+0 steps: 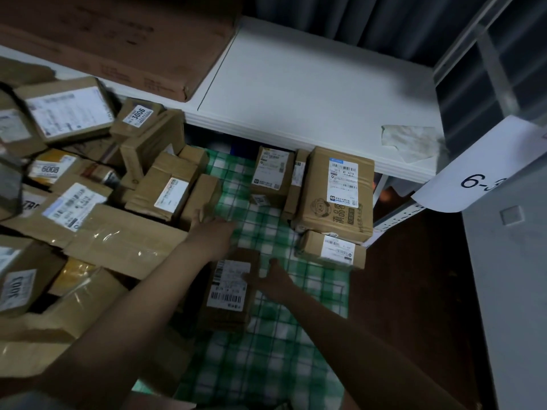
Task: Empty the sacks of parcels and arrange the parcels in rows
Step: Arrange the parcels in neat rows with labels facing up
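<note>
A brown parcel with a white barcode label [228, 291] lies on the green checked cloth [266, 350]. My right hand [270, 279] holds its right edge, fingers on the label and thumb raised. My left hand [211, 229] reaches to a small plain parcel [201, 196] at the edge of the pile, fingers touching it. A heap of several labelled cardboard parcels [74, 202] covers the left side. On the far part of the cloth stand a large parcel [337, 193], a medium one [272, 173] and a flat one [331, 250] in front.
A white shelf board [296, 93] hangs over the far end of the cloth, with a big flat brown carton [118, 45] on it. A grey shelf upright with a paper tag marked "6-3" [485, 173] stands at right. Dark floor [408, 276] lies right of the cloth.
</note>
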